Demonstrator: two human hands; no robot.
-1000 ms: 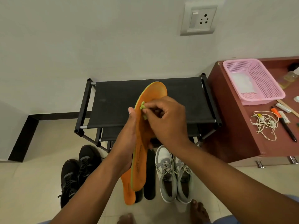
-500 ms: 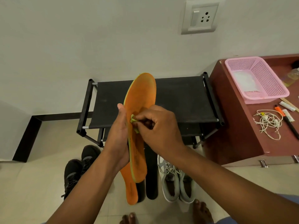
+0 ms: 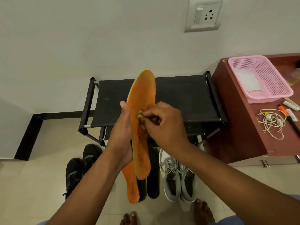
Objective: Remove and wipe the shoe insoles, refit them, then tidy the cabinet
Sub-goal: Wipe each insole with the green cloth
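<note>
My left hand (image 3: 121, 137) grips an orange insole (image 3: 142, 95) upright by its left edge, over the black shoe rack (image 3: 178, 98). My right hand (image 3: 164, 125) pinches a small yellow-green cloth (image 3: 140, 118) against the middle of the insole's face. A second orange insole (image 3: 132, 187) lies on the floor below, beside two black insoles (image 3: 152, 184). Black shoes (image 3: 78, 168) stand to the left and grey-white sneakers (image 3: 177, 177) to the right.
A brown cabinet (image 3: 240, 127) at the right carries a pink basket (image 3: 259, 78), a tangled white cable (image 3: 272, 124) and pens. A wall socket (image 3: 203, 15) sits above. My bare feet (image 3: 203, 211) are at the bottom edge.
The held insole has turned more upright, with its face towards me. My right hand with the cloth has slid a little down along it.
</note>
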